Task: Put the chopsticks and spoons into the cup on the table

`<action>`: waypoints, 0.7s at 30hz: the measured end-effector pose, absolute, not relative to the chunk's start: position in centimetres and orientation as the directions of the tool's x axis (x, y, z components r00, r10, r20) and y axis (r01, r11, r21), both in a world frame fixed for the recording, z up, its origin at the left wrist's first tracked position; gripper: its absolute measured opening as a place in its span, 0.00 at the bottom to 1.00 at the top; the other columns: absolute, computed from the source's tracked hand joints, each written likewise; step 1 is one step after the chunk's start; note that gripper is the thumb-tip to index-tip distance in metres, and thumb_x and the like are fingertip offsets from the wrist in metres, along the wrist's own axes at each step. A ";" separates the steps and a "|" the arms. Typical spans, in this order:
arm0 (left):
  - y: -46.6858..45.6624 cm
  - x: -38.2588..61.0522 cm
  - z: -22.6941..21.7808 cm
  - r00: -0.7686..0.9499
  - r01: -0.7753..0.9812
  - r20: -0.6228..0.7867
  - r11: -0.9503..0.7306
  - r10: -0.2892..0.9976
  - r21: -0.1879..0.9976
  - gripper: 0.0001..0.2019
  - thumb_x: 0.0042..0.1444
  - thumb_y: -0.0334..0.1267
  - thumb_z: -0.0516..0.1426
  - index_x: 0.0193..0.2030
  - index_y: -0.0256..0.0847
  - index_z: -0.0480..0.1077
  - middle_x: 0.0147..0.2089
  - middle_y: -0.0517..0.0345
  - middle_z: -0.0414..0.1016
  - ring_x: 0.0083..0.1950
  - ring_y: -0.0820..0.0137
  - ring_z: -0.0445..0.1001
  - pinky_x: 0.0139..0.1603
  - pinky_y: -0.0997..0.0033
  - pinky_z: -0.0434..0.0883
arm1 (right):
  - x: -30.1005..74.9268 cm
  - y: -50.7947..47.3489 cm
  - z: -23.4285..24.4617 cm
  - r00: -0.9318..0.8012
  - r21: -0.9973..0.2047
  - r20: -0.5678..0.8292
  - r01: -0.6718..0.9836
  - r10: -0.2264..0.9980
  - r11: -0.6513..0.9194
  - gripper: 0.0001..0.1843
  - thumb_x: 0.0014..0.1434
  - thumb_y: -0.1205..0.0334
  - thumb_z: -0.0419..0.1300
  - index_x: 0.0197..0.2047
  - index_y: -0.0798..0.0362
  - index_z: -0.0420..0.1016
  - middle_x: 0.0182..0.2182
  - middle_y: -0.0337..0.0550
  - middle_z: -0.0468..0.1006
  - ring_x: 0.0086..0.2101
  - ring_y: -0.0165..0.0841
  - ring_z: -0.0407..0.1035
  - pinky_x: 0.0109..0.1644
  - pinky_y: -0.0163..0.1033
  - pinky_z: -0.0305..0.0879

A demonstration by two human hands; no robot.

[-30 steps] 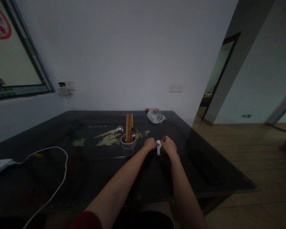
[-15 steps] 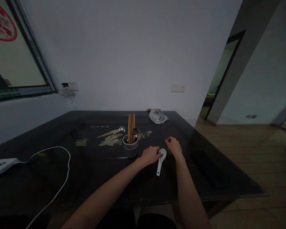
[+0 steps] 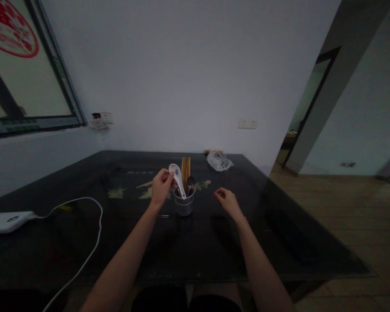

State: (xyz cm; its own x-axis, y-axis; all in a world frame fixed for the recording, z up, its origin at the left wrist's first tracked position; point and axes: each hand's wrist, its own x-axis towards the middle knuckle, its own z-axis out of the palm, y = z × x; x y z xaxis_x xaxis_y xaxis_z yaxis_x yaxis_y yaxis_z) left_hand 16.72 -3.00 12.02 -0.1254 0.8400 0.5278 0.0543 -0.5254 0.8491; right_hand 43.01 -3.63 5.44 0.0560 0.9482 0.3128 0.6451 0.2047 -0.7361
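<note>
My left hand (image 3: 163, 184) is closed on a white soup spoon (image 3: 178, 177) with a small blue mark, gripping it by the bowl end. The spoon's handle slants down and its tip lies at the mouth of a grey metal cup (image 3: 183, 206). Whether the tip is inside the rim or in front of it I cannot tell. Wooden chopsticks (image 3: 186, 171) and a metal spoon (image 3: 190, 182) stand upright in the cup. To the right of the cup, above the table, my right hand (image 3: 226, 200) has its fingers curled together, with nothing visible in them.
The dark table (image 3: 198, 251) has a floral picture on its surface. A crumpled clear plastic bag (image 3: 219, 161) lies near the wall. At left a white device (image 3: 9, 222) trails a white cable (image 3: 99, 225). A dark flat object (image 3: 290, 234) lies on the right side.
My left hand has carried the white soup spoon left and up, from right of the cup to above it. My right hand has shifted slightly left. The view has turned a little.
</note>
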 end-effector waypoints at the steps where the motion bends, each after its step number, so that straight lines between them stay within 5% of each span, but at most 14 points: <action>1: -2.8 16.3 11.8 -0.148 0.056 0.527 -0.525 0.837 0.849 0.14 0.54 0.49 0.57 0.31 0.41 0.61 0.21 0.64 0.69 0.19 0.75 0.68 0.21 0.79 0.63 | 42.4 -3.8 5.4 0.020 -0.751 0.327 0.613 0.945 0.246 0.10 0.54 0.57 0.55 0.30 0.53 0.73 0.21 0.39 0.74 0.24 0.31 0.68 0.28 0.33 0.58; 12: -3.0 15.7 10.7 -0.041 0.534 0.647 -0.531 0.761 0.658 0.12 0.59 0.46 0.52 0.30 0.41 0.67 0.25 0.61 0.74 0.26 0.72 0.72 0.29 0.75 0.64 | 37.9 -4.7 4.4 -0.061 -0.834 0.399 0.392 0.915 0.389 0.19 0.58 0.47 0.53 0.43 0.54 0.70 0.31 0.42 0.73 0.30 0.33 0.68 0.33 0.36 0.64; 21: -2.6 15.7 10.2 0.113 0.727 0.640 -0.502 0.760 0.468 0.12 0.58 0.44 0.52 0.29 0.40 0.70 0.28 0.59 0.73 0.30 0.70 0.69 0.30 0.73 0.59 | 35.3 -4.3 1.9 -0.118 -0.853 0.392 0.326 0.912 0.409 0.39 0.46 0.51 0.66 0.59 0.54 0.59 0.47 0.51 0.69 0.45 0.40 0.66 0.34 0.38 0.68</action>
State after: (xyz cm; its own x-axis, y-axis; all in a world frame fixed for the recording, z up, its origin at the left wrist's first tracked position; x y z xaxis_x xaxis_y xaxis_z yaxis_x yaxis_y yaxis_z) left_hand 15.74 -2.62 10.21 0.1125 0.7601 0.6399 0.7273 -0.5018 0.4682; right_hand 35.25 -4.34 1.92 -0.1176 0.9123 0.3923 0.3259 0.4086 -0.8525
